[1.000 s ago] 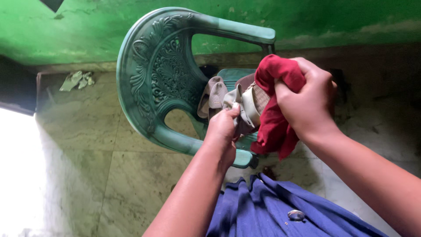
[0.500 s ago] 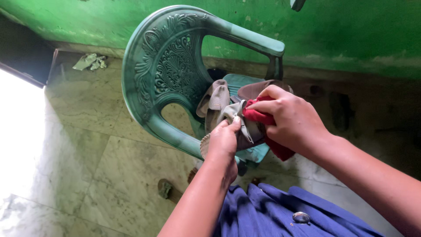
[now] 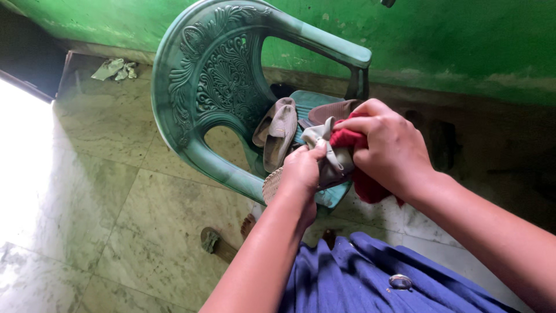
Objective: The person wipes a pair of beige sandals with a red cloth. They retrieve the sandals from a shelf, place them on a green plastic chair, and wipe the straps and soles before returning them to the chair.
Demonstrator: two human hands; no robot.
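Now lower than before, over chair [image 3: 208,87]: left hand [image 3: 301,174] gripping grey sandal [image 3: 330,159], right hand [image 3: 388,145] pressing red cloth [image 3: 368,185] against it.

We cannot see most of the red cloth [image 3: 368,185] under the right hand [image 3: 388,148]; the chair [image 3: 214,87] legs are hidden.

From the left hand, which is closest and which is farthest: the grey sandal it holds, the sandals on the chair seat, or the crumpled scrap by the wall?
1. Grey sandal: held in the left hand.
2. Sandals on the seat of the green chair: just beyond, up and left.
3. Crumpled scrap: far upper left, on the floor by the wall.
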